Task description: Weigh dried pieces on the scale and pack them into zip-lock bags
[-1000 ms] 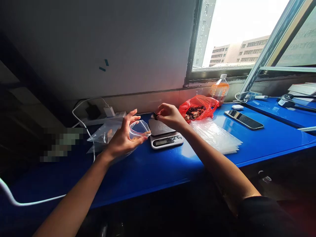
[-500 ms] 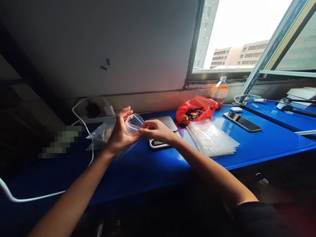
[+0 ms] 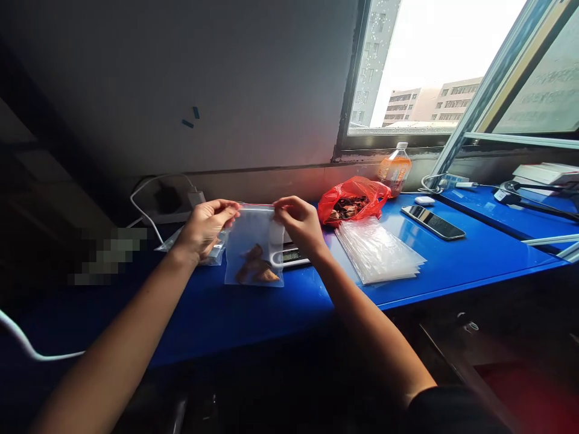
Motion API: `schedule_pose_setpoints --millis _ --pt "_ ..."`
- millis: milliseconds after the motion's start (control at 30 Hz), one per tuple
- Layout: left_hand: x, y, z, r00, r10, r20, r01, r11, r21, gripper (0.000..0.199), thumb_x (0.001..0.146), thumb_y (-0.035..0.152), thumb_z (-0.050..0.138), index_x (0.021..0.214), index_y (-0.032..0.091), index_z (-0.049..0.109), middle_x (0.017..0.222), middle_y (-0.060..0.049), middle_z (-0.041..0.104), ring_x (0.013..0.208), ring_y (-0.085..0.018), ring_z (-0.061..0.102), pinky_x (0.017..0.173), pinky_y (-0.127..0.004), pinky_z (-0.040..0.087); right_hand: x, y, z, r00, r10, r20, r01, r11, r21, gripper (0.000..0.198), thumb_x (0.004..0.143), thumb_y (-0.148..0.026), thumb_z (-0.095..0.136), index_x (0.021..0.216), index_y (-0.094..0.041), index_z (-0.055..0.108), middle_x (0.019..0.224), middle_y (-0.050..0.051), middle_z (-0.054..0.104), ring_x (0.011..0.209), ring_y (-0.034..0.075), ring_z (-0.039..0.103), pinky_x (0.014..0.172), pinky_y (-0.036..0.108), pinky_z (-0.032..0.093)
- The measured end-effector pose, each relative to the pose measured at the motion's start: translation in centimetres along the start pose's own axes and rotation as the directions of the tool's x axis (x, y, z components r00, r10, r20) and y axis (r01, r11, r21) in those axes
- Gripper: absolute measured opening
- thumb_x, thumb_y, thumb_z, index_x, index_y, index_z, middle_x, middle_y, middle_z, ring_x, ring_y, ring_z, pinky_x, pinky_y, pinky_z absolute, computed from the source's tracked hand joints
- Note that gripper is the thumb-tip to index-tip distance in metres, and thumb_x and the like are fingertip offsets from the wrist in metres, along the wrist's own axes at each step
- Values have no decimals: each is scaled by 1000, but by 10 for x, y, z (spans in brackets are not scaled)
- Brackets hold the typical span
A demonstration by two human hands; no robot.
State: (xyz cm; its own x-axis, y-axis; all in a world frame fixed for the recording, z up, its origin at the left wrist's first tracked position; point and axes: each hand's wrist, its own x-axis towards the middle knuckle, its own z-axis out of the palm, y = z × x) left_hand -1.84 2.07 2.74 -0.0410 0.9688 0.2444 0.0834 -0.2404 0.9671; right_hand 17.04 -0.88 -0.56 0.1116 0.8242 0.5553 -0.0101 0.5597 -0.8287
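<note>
A clear zip bag (image 3: 254,232) hangs upright between my hands, with brown dried pieces (image 3: 257,265) at its bottom. My left hand (image 3: 205,226) pinches the bag's top left corner. At the top right corner, my right hand (image 3: 301,226) is closed on the zip edge. Behind the bag and my right hand, a kitchen scale (image 3: 294,258) is partly hidden. Another filled clear bag (image 3: 215,252) lies behind my left hand. To the right, a red plastic bag (image 3: 330,202) stands open with dark dried pieces inside, behind a stack of flat clear bags (image 3: 380,253).
A phone (image 3: 433,222), a white earphone case (image 3: 424,201) and an orange drink bottle (image 3: 395,169) are at the right rear of the blue table (image 3: 325,295). A white cable (image 3: 145,208) and charger (image 3: 196,197) sit at the left by the wall.
The zip bag was gathered and tilted in my hands with its mouth open. It now hangs stretched flat, its top edge drawn straight, and my hands are farther apart.
</note>
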Motion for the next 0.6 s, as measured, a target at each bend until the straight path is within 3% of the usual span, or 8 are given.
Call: schedule_pose_setpoints --millis 100,233,333,467,600 --pt "5 3 16 997 9 78 -12 999 34 4 71 16 77 70 17 73 65 -2 65 54 -10 52 53 -22 42 -17 7 -18 990 90 -107 -91 996 -12 15 76 -33 64 82 -19 63 70 1 68 68 15 65 66 28 49" --pt "12 9 27 987 50 153 -52 999 6 3 76 17 74 73 18 74 70 -3 69 63 -11 61 63 -23 49 -20 14 -31 984 55 -167 -68 995 -72 16 77 -32 63 88 -20 60 73 1 70 73 17 69 69 29 50" --pt "14 10 21 995 39 97 -41 999 19 3 77 16 72 74 17 73 71 -4 71 63 -11 64 66 -23 52 -1 17 -26 988 7 -153 -31 988 -154 17 78 -31 60 91 -21 60 72 0 69 73 17 68 68 29 50" --pt "13 1 3 999 33 23 -34 998 57 6 76 21 71 75 16 72 69 -5 72 59 -13 64 58 -23 53 25 13 -12 996 -41 -77 22 971 -236 13 80 -27 58 91 -22 60 73 0 67 71 15 66 67 27 49" --pt "8 -9 -7 998 66 -21 -64 993 98 9 77 23 66 80 16 70 73 -6 73 64 -14 67 61 -25 56 31 9 0 995 -85 -49 57 911 -409 10 82 -21 56 91 -22 61 76 -1 66 70 14 63 70 27 48"
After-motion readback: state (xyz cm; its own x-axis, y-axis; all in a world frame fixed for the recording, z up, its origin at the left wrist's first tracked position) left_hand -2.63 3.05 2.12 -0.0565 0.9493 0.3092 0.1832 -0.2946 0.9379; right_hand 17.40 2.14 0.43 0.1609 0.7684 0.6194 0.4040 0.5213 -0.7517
